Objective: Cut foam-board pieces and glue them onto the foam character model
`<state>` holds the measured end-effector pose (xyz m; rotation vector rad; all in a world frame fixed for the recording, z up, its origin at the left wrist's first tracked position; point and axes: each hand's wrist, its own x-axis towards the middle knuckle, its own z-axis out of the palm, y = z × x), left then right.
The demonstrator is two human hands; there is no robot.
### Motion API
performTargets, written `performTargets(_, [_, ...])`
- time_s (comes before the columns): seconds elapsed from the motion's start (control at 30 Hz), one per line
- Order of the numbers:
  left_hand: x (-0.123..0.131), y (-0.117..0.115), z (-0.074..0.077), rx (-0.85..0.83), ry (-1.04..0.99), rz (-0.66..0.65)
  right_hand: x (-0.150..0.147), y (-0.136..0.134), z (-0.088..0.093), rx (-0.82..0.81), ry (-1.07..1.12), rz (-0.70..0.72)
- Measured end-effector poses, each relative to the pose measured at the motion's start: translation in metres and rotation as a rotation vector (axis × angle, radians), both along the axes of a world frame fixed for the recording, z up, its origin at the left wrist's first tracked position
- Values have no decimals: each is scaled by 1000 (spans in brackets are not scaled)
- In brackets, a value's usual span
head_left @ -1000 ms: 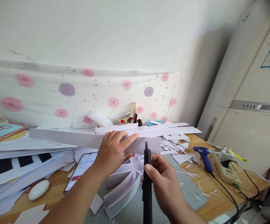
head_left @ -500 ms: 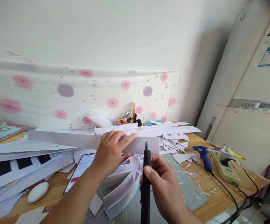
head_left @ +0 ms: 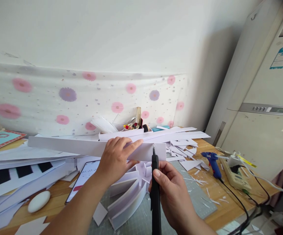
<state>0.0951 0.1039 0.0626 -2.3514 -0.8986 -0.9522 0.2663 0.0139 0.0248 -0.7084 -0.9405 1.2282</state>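
My left hand (head_left: 117,158) grips a long white foam-board strip (head_left: 65,145) near its right end and holds it level above the table. My right hand (head_left: 172,187) is closed round a slim black pen-shaped tool (head_left: 155,192), held upright with its metal tip touching the strip's face near the right end. Under both hands stands a white foam-board model (head_left: 129,194) of curved walls, on a grey cutting mat (head_left: 195,199).
A phone (head_left: 84,178) with a timer lies left of the model, a white oval object (head_left: 39,201) further left. White board sheets pile up at left. A blue glue gun (head_left: 213,162), power strip (head_left: 235,176) and cables sit right; a white appliance (head_left: 266,98) stands beyond.
The strip and my left hand drifted slightly left. My right hand with the black tool stayed almost in place, tip against the strip.
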Motion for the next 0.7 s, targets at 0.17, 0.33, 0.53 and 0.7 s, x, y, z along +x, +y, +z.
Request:
performTargets(0.17, [0,0,-1,-10,14,17,-2,-3,3,-93,98,38])
performTargets(0.33, [-2,0,2,6,-2,17,-1,-9,1,-132,113,60])
performTargets(0.53, [-6,0,8,7,-22,55,-6,-14,-11,-216,106,64])
performTargets(0.7, [-16,2,14,-10,-52,30,0,-29,-34,-292,-59,154])
